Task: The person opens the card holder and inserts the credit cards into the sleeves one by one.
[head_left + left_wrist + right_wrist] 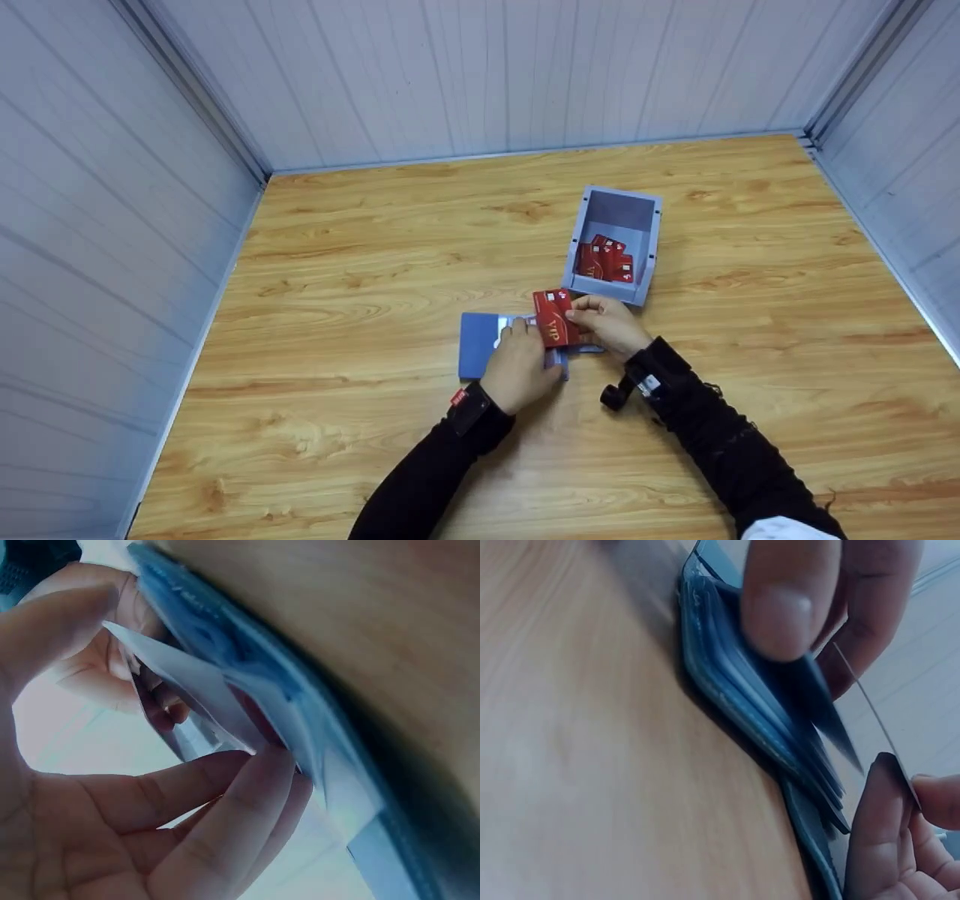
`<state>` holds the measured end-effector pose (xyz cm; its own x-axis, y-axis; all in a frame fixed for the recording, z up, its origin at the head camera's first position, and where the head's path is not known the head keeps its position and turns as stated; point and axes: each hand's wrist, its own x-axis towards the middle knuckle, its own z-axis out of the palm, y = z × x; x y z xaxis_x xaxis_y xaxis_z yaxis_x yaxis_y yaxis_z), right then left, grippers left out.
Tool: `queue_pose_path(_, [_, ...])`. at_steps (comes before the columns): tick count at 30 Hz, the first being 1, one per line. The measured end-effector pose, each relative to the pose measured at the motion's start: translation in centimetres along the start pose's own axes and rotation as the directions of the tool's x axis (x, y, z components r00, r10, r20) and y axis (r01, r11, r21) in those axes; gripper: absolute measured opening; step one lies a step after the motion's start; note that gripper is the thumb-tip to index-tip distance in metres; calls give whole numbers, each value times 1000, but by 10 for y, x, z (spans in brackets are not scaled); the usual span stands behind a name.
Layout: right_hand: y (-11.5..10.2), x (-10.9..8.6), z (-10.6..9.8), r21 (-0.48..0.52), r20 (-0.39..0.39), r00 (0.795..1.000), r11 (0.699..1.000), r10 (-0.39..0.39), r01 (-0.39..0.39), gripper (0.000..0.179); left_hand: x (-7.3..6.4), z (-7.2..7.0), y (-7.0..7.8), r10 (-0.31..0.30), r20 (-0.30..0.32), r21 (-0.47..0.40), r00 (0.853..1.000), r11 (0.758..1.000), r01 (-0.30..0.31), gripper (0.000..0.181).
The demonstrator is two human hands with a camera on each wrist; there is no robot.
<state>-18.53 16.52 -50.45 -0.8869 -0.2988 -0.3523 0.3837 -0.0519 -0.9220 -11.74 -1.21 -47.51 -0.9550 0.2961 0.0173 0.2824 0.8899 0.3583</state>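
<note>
A blue card holder (476, 345) with clear sleeves lies opened out on the table. My left hand (520, 369) is over it, its thumb and fingers pinching a page (176, 679) of the holder lifted from the rest. With thumb and fingers, my right hand (613, 330) pinches a red VIP card (553, 319) by its right edge, above the holder's right part. Edge-on, the same card (871, 716) shows as a thin line in the right wrist view. Stacked pages (739, 682) fan out beneath the left thumb there. Both hands partly hide the holder.
Just beyond my right hand stands a grey plastic bin (651, 247), with several red cards (594, 262) lying in its near end. The wooden table (360, 262) is bounded by pale panel walls (480, 75) at the back and sides.
</note>
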Motion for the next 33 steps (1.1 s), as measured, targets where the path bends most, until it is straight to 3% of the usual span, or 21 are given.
queue_pose_path(8, [-1,-1,-4,23,18,1000,1000,14,-15,5,-4,-9,-6,37,-36,-117,999,992,-41,43])
queue_pose_path(17, [-1,-1,-5,22,31,999,1000,15,-15,4,-4,-22,-14,-38,25,-271,999,962,43,63])
queue_pose_path(23, [-2,0,-5,1,21,1000,1000,13,-13,6,1,-34,-29,-124,59,-396,991,908,137,62])
queue_pose_path(28, [-3,-1,-3,-32,11,1000,999,28,-28,5,2,-39,-46,-142,53,-474,988,868,150,50])
queue_pose_path(33, [-2,0,-2,-46,10,1000,999,27,-26,6,2,-39,-62,-178,102,-592,979,780,204,44])
